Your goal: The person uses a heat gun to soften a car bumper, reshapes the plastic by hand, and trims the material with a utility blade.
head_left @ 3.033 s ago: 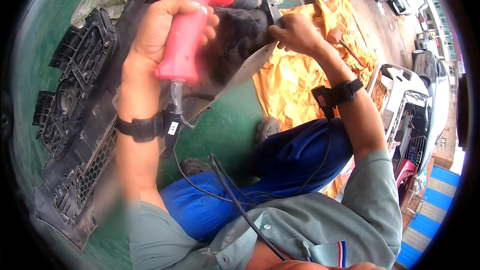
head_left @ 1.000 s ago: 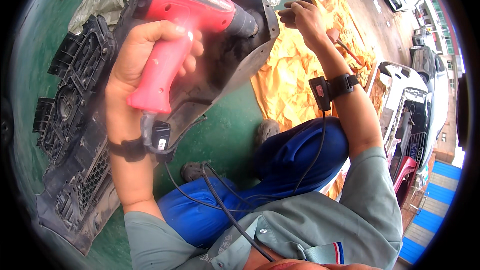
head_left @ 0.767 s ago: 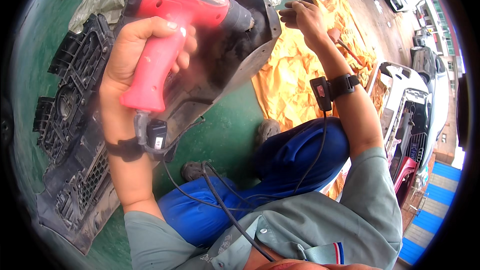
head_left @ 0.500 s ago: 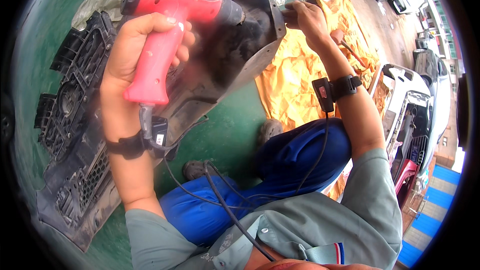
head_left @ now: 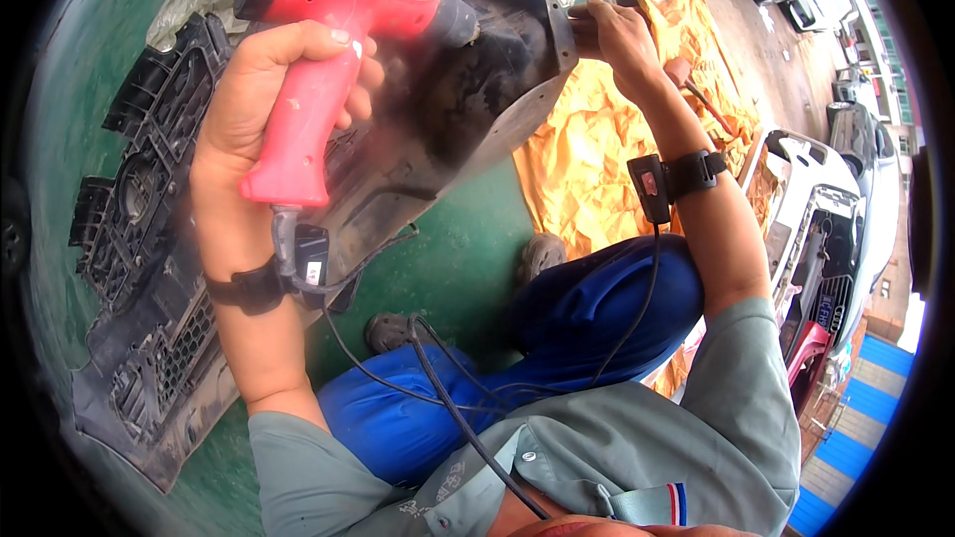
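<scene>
my left hand (head_left: 264,114) wraps the red heat gun (head_left: 333,35) by its handle, nozzle aimed into the dark bumper panel (head_left: 448,129), while my right hand (head_left: 617,35) pinches the panel's far edge to steady it.

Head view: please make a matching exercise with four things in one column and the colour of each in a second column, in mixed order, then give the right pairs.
Things:
1. heat gun in the left hand
2. cloth on the floor
3. bumper panel gripped by the right hand
4. trousers

Colours:
A. blue
B. dark grey
C. red
D. orange-yellow

Pairs: 1-C, 2-D, 3-B, 4-A
</scene>
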Action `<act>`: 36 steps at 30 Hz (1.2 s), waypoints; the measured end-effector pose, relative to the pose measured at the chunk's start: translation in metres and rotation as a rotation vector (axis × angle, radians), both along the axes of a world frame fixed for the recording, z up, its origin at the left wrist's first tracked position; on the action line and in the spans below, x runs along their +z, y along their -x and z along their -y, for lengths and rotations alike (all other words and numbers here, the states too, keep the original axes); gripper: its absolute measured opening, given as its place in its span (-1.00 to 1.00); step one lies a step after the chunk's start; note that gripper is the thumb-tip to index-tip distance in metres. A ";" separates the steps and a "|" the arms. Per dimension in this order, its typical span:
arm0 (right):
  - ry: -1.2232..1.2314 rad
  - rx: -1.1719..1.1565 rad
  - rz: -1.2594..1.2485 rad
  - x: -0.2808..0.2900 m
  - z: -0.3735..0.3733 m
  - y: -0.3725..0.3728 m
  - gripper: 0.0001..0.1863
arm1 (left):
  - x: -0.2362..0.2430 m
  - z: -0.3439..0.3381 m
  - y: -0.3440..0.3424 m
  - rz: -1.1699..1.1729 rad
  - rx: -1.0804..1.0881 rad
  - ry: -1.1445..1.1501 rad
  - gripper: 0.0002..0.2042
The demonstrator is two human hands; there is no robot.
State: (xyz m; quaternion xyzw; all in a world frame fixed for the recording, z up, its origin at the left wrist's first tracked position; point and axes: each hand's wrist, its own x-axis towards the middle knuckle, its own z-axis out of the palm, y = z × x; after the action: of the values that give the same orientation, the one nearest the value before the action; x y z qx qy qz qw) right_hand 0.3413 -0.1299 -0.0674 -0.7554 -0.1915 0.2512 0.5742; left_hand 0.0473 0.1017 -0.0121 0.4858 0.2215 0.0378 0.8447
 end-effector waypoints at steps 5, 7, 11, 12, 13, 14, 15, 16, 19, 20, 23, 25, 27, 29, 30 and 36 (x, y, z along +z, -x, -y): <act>0.070 0.027 0.027 0.000 0.001 -0.001 -0.48 | 0.001 -0.001 0.004 -0.012 0.009 -0.021 -0.67; 0.072 0.026 0.023 0.001 0.001 0.000 -0.47 | 0.001 -0.001 0.005 -0.014 0.002 -0.018 -0.68; 0.066 0.029 0.014 0.002 0.000 0.003 -0.46 | 0.001 -0.001 0.008 -0.046 0.016 -0.028 -0.69; 0.055 0.032 0.006 0.002 0.000 0.004 -0.46 | 0.001 -0.001 0.008 -0.053 0.010 -0.038 -0.69; 0.055 0.032 0.005 0.001 0.000 0.003 -0.46 | 0.001 -0.002 0.009 -0.060 0.005 -0.049 -0.69; 0.055 0.030 -0.002 0.001 0.001 0.003 -0.46 | 0.001 -0.002 0.009 -0.060 0.003 -0.048 -0.69; 0.054 0.027 -0.009 0.001 0.001 0.002 -0.47 | 0.002 -0.001 0.010 -0.071 -0.001 -0.068 -0.69; 0.055 0.026 -0.009 0.001 0.001 0.003 -0.47 | 0.002 -0.001 0.010 -0.083 -0.006 -0.088 -0.68; 0.056 0.014 -0.012 0.001 0.000 0.004 -0.47 | 0.003 -0.001 0.013 -0.112 -0.008 -0.087 -0.68; 0.066 0.017 -0.009 0.001 0.000 0.003 -0.46 | 0.003 -0.001 0.013 -0.113 -0.009 -0.087 -0.68; 0.071 0.025 -0.014 -0.001 0.000 0.001 -0.46 | 0.003 -0.001 0.014 -0.109 -0.022 -0.064 -0.68; 0.066 0.031 -0.021 -0.002 0.000 0.001 -0.46 | 0.004 -0.001 0.015 -0.113 -0.025 -0.062 -0.69; 0.025 0.042 -0.041 -0.002 0.000 0.003 -0.48 | 0.003 -0.002 0.016 -0.114 -0.023 -0.060 -0.69; 0.046 0.045 -0.042 -0.003 0.001 0.000 -0.47 | 0.003 -0.002 0.015 -0.114 -0.022 -0.058 -0.68; 0.067 0.047 -0.043 -0.003 0.001 -0.001 -0.46 | 0.004 -0.001 0.015 -0.110 -0.018 -0.059 -0.68; 0.094 0.034 -0.084 0.004 -0.002 0.006 -0.43 | 0.001 -0.005 0.012 -0.058 -0.006 -0.048 -0.68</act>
State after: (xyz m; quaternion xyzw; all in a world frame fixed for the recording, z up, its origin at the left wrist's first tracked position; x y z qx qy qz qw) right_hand 0.3355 -0.1279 -0.0639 -0.7670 -0.1682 0.3011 0.5412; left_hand 0.0357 0.1064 -0.0115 0.5076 0.2437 0.0265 0.8260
